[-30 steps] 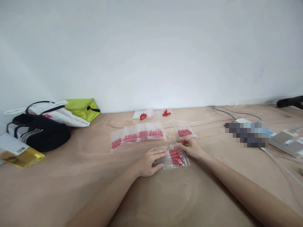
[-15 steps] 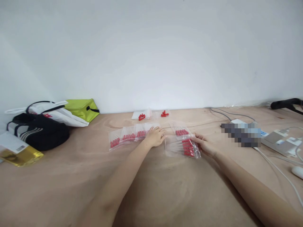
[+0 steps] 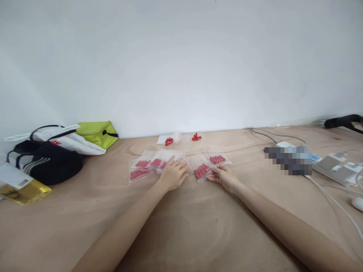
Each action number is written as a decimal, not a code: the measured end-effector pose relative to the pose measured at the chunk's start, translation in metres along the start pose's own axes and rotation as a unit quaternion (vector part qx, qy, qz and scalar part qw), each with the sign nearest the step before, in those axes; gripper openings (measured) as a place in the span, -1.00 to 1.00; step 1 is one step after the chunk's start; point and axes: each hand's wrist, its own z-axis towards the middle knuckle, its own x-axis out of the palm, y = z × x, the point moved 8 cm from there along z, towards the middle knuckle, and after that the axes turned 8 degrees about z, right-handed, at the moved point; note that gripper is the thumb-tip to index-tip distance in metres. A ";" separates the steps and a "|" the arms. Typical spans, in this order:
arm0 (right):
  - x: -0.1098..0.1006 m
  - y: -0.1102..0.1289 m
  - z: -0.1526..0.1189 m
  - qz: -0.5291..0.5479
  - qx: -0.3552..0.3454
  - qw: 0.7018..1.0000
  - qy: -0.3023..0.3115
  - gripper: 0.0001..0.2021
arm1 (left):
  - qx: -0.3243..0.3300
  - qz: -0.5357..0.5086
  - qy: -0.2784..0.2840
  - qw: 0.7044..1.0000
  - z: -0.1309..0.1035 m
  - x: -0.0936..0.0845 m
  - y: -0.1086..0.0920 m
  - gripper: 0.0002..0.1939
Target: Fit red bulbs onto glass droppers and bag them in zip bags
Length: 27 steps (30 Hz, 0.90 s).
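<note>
Bags sit at the far left of the wooden table (image 3: 198, 234) — a black striped bag (image 3: 42, 162), a white tote (image 3: 61, 138) and a lime-green pouch (image 3: 98, 132) — with a yellow box (image 3: 19, 189) nearer the edge. Moving right, a row of clear zip bags filled with red pieces (image 3: 147, 165) overlaps along the table's middle; the left hand (image 3: 171, 174) lies flat on the right end of that row, fingers spread, pressing rather than gripping. Just beside it, the right hand (image 3: 224, 176) rests its fingertips on the near edge of another filled zip bag (image 3: 202, 169), pinning it to the table next to one more filled bag (image 3: 218, 158); whether any finger curls under the edge cannot be told. Behind them, near the wall, loose red pieces (image 3: 169, 141) and empty bags (image 3: 170, 138) lie unpacked — so most packing looks done, with a small remainder left. Farther right lie cables (image 3: 334, 202) and a power strip (image 3: 334, 168).
</note>
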 end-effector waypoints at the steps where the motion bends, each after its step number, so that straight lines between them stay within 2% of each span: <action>1: 0.004 -0.004 0.002 -0.002 0.014 1.000 -0.011 -0.82 | 0.003 -0.012 -0.025 1.000 -0.004 -0.004 -0.006 -0.70; 3: 0.010 -0.009 0.005 -0.010 0.029 0.999 -0.020 -0.81 | -0.003 -0.058 -0.060 0.997 -0.010 -0.006 -0.017 -0.66; 6: 0.016 -0.012 0.009 -0.034 0.031 0.999 -0.011 -0.81 | -0.042 -0.125 -0.077 0.988 -0.014 0.005 -0.029 -0.61; 10: 0.009 -0.012 0.006 -0.090 0.030 0.995 -0.004 -0.84 | -0.075 -0.159 -0.105 0.979 -0.009 0.015 -0.030 -0.69; 12: 0.003 0.001 0.004 -0.186 -0.047 0.981 0.006 -0.81 | -0.067 -0.155 -0.113 0.979 -0.006 0.016 -0.028 -0.74; 13: 0.004 0.013 0.001 -0.266 -0.121 0.956 0.019 -0.78 | -0.060 -0.151 -0.114 0.980 -0.004 0.016 -0.028 -0.76; 14: 0.008 0.025 -0.004 -0.356 -0.207 0.910 0.037 -0.75 | -0.052 -0.147 -0.112 0.981 -0.003 0.016 -0.028 -0.76; 16: 0.020 0.038 -0.018 -0.523 -0.358 0.771 0.065 -0.72 | -0.037 -0.143 -0.104 0.984 -0.002 0.017 -0.028 -0.76; 18: 0.029 0.040 -0.025 -0.621 -0.431 0.652 0.071 -0.74 | -0.031 -0.142 -0.099 0.984 -0.002 0.017 -0.028 -0.77; 19: 0.031 0.039 -0.027 -0.650 -0.449 0.609 0.072 -0.77 | -0.031 -0.144 -0.100 0.984 -0.002 0.016 -0.027 -0.77; 20: 0.034 0.038 -0.028 -0.668 -0.463 0.578 0.075 -0.79 | -0.031 -0.147 -0.103 0.983 -0.003 0.015 -0.027 -0.76; 21: 0.036 0.036 -0.029 -0.676 -0.473 0.559 0.082 -0.80 | -0.030 -0.150 -0.107 0.983 -0.004 0.014 -0.026 -0.77; 23: 0.039 0.035 -0.029 -0.671 -0.485 0.553 0.098 -0.77 | -0.029 -0.150 -0.114 0.982 -0.006 0.012 -0.024 -0.78; 25: 0.038 0.036 -0.028 -0.652 -0.485 0.575 0.097 -0.74 | -0.022 -0.137 -0.117 0.983 -0.007 0.012 -0.022 -0.75; 27: 0.034 0.038 -0.025 -0.630 -0.473 0.610 0.085 -0.73 | -0.011 -0.113 -0.121 0.986 -0.008 0.012 -0.020 -0.70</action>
